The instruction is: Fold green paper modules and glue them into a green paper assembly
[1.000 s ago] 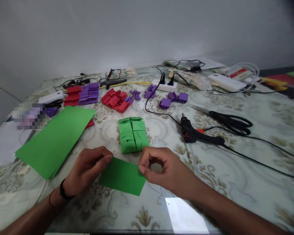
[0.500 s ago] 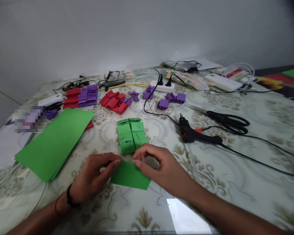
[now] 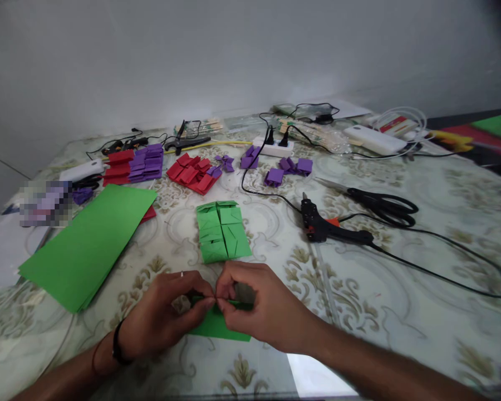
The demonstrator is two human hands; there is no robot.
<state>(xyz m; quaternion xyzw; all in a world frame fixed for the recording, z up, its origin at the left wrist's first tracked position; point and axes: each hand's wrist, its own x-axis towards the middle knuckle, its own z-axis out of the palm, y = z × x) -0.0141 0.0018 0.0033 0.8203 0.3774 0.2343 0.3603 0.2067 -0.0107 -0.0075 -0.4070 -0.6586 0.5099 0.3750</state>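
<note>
Head view: left hand [image 3: 167, 314] and right hand [image 3: 254, 309] are pinching light, easily creased green paper [image 3: 217, 328] at its upper edge, near the folded green stack [image 3: 222, 231].

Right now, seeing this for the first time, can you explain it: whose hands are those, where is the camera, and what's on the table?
There is no machine here: a person works with two bare hands. The camera sits on that person's head and looks forward and down at the work. The left hand and the right hand meet fingertip to fingertip, and both pinch a small green paper resting on the patterned table. Just beyond lie folded green pieces, and to the left a stack of green sheets. Farther back lie red folded pieces and purple folded pieces. To the right lie a black glue gun with its cord and black scissors; a white power strip sits behind them.
</note>
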